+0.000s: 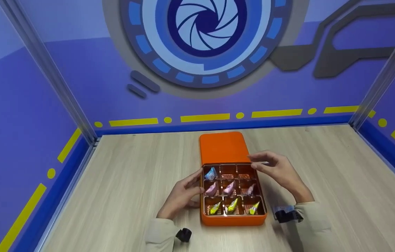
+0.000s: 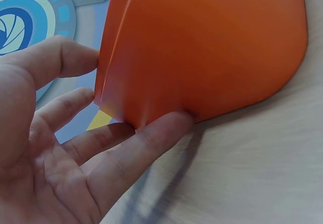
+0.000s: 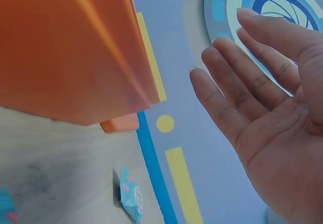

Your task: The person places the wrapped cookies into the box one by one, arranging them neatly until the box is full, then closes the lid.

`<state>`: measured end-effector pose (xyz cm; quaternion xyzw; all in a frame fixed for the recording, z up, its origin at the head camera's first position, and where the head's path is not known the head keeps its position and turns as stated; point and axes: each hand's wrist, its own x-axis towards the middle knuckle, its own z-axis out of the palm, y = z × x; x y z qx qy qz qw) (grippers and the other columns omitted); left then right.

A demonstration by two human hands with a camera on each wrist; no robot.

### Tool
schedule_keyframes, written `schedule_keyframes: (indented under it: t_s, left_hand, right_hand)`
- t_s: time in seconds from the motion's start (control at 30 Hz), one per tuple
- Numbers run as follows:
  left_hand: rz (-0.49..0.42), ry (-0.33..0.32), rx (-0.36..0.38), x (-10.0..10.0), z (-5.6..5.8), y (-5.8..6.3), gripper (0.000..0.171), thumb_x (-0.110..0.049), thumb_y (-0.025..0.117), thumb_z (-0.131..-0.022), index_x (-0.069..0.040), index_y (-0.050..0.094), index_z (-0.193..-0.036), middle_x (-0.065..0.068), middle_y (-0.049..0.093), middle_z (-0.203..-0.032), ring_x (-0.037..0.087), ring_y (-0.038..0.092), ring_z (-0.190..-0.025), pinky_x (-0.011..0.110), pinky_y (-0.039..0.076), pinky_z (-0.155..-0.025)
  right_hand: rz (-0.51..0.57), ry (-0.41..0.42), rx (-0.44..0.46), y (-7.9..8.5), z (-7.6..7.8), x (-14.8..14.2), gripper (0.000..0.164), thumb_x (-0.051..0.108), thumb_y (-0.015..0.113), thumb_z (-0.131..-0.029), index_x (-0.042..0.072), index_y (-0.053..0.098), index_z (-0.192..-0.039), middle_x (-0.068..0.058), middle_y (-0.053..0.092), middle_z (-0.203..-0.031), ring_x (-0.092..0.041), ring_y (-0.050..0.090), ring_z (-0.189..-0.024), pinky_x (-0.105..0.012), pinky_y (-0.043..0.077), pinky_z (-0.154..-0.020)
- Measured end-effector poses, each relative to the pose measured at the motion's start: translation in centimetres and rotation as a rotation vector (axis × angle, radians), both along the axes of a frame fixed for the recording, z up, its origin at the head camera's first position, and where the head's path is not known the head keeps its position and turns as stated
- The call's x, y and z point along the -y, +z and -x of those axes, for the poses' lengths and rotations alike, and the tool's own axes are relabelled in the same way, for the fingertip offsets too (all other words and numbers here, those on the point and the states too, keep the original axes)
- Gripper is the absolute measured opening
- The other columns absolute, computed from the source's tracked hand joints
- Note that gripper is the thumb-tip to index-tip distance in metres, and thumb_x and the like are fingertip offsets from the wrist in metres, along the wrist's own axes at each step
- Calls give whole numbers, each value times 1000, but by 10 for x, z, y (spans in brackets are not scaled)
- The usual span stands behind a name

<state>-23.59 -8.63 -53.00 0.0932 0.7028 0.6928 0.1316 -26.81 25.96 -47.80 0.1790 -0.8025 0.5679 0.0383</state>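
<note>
An orange box [image 1: 233, 220] stands on the table, its brown divided tray [image 1: 230, 180] facing up. A blue wrapped candy [image 1: 211, 173] sits in the far left compartment, pink ones [image 1: 229, 188] fill the middle row, and yellow ones [image 1: 233, 205] lie in the near row. My left hand [image 1: 182, 196] touches the box's left wall with its thumb and fingertips, which the left wrist view shows spread along the orange side. My right hand [image 1: 277, 169] hovers at the far right corner, fingers loosely extended; in the right wrist view its palm is bare.
Directly behind the tray lies the orange lid [image 1: 223, 147]. Low in the right wrist view, a blue wrapped candy [image 3: 131, 199] lies on the table, and part of another blue wrapper [image 3: 6, 206] shows at the left edge. Printed blue panels [image 1: 61, 87] enclose the wooden table [image 1: 120, 182].
</note>
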Motion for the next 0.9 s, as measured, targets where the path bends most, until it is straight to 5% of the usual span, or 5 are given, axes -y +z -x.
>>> schedule_keyframes:
  t_s: [0.4, 0.63, 0.9]
  left_hand:
    - [-29, -8, 22, -1, -2, 0, 70, -9, 68, -99, -20, 44, -164, 19, 41, -165, 32, 65, -123, 50, 65, -74]
    - [-48, -21, 27, 0, -2, -1, 70, -8, 67, -99, -20, 44, -164, 20, 40, -166, 32, 65, -122, 52, 65, -75]
    - [-27, -22, 28, -1, 0, 2, 70, -12, 68, -101, -23, 43, -165, 16, 38, -168, 35, 58, -134, 52, 65, -75]
  right_hand:
    - [-35, -71, -28, -4, -2, -13, 29, 20, 78, -99, 10, 77, -127, -6, 75, -124, -25, 69, -116, -22, 55, -97]
    - [6, -115, -40, -7, 1, -22, 30, 16, 77, -100, 5, 75, -128, -12, 74, -124, -20, 70, -112, -22, 57, -94]
    - [27, -169, -80, -7, 4, -34, 29, 15, 77, -100, 4, 75, -127, -13, 74, -125, -16, 69, -113, -17, 53, -96]
